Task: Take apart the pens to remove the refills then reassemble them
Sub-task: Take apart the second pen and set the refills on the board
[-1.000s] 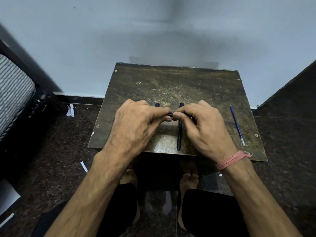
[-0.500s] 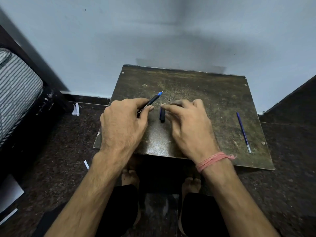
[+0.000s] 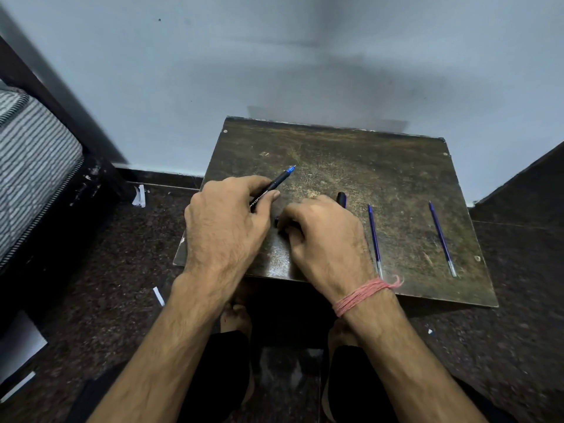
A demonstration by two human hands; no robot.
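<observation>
Two thin blue refills (image 3: 374,236) (image 3: 442,238) already lie out on the worn wooden board (image 3: 381,166), while the left hand (image 3: 224,227) grips an uncapped black pen (image 3: 273,186) awaiting disassembly and the right hand (image 3: 325,242) curls over small dark parts, its hold unclear.

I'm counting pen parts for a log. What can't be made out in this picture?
- Head view: the dark part under the right hand shows only one end.
- The dark piece beyond its knuckles is mostly hidden.
- The lower barrel of the pen is covered by the left hand.
- Its print is too small to read.
</observation>
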